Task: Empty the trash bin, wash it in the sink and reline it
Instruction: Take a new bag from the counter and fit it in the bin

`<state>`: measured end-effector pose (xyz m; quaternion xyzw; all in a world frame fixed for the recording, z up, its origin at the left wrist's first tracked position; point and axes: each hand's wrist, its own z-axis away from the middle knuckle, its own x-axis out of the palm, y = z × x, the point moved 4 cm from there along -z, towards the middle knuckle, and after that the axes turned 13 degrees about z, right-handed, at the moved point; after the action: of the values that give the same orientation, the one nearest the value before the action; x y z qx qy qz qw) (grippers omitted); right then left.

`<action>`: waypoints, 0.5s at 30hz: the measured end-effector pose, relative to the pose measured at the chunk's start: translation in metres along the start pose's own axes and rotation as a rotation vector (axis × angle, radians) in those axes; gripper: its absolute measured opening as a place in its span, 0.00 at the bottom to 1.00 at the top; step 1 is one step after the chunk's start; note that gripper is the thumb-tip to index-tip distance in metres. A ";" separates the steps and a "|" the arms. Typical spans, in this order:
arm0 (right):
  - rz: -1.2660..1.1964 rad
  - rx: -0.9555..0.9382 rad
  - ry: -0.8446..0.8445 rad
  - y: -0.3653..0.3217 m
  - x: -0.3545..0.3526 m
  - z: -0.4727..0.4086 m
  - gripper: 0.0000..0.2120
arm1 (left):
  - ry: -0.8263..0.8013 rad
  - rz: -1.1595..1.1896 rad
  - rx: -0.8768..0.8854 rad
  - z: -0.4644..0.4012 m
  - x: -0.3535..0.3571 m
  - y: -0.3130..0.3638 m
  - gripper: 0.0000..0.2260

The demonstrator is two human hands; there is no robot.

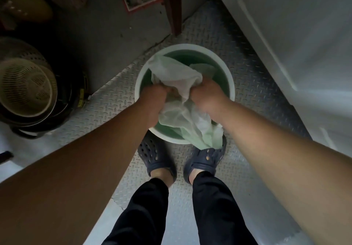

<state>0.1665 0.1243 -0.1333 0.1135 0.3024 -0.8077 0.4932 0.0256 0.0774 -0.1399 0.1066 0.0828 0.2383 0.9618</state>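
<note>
A round pale green trash bin with a white rim stands on the metal tread-plate floor just in front of my feet. A thin pale green plastic bag is bunched over its mouth, and one end hangs over the near rim onto my right shoe. My left hand grips the bag at the left side. My right hand grips it at the right side. Both fists are closed on the plastic, close together above the bin's opening. Whatever lies in the bin is hidden by the bag.
A beige perforated basket sits in dark tubs at the left. A white door or cabinet panel stands at the right. A dark red wooden leg rises behind the bin. A grey wall runs behind.
</note>
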 end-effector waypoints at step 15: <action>-0.113 0.153 0.177 0.050 -0.059 0.037 0.11 | 0.109 -0.456 0.352 0.046 -0.087 0.017 0.19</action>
<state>0.2425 0.1286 -0.0948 0.2047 0.2881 -0.8417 0.4083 -0.0484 0.0432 -0.0817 0.2376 0.1965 0.0034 0.9513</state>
